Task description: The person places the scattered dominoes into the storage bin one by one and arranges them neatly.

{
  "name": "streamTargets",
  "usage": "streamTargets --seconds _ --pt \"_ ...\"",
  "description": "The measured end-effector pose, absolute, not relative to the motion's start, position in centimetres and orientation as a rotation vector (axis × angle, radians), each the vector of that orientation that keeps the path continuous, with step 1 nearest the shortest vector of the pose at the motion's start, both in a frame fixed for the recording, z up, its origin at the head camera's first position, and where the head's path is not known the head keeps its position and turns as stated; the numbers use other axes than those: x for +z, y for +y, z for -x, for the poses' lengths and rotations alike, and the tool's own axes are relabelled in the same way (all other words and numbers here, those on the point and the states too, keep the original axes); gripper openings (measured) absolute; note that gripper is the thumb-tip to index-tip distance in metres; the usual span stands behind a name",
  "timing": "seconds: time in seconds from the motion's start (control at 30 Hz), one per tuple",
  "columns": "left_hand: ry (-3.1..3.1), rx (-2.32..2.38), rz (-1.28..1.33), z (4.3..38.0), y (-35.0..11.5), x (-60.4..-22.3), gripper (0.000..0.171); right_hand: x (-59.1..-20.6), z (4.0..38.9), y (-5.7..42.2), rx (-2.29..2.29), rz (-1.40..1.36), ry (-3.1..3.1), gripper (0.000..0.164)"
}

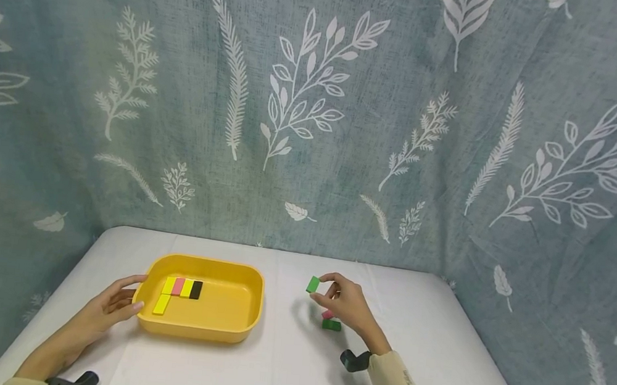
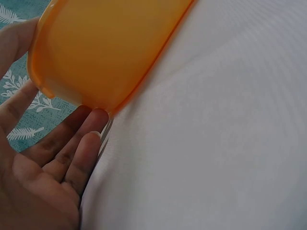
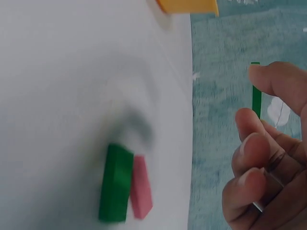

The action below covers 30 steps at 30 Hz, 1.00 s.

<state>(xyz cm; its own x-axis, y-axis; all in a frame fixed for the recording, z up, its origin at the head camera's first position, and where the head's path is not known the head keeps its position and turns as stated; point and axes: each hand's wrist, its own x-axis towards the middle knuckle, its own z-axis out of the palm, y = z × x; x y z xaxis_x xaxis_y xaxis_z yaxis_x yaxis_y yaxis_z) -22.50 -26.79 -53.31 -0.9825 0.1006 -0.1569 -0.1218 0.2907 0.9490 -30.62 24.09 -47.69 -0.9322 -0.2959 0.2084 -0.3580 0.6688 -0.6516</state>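
In the head view my right hand [image 1: 344,298] pinches a small green block [image 1: 313,285] between thumb and fingertips, above the table. Below that hand a darker green block [image 1: 331,325] and a partly hidden pink block [image 1: 328,314] lie side by side; the right wrist view shows both more fully. My left hand [image 1: 104,309] holds the left end of a yellow tray [image 1: 200,333], its thumb and fingers spread along the rim and outer wall. Inside the tray a row of yellow, pink, yellow and black blocks [image 1: 195,290] lies at the left, with another yellow block [image 1: 161,304] below its left end.
The tray and loose blocks stand on a white-covered table [image 1: 291,377]. A blue-green curtain [image 1: 307,205] with white leaf prints hangs behind and along the sides. Dark wrist devices [image 1: 355,361] sit on both forearms.
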Motion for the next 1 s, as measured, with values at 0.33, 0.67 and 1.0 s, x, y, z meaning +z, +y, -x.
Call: streamTargets --seconds 0.33,0.67,1.0 --pt "2.373 1.775 0.008 22.5 -27.0 -53.4 0.082 -47.0 30.3 21.8 1.123 -0.623 -2.783 0.047" --pt "2.368 1.782 0.011 22.3 -26.9 -53.5 0.082 -46.8 30.3 20.6 1.096 -0.668 -2.787 0.047" --pt "2.356 1.793 -0.007 22.3 -26.9 -53.5 0.080 -46.2 30.2 18.5 1.088 -0.703 -2.779 0.045"
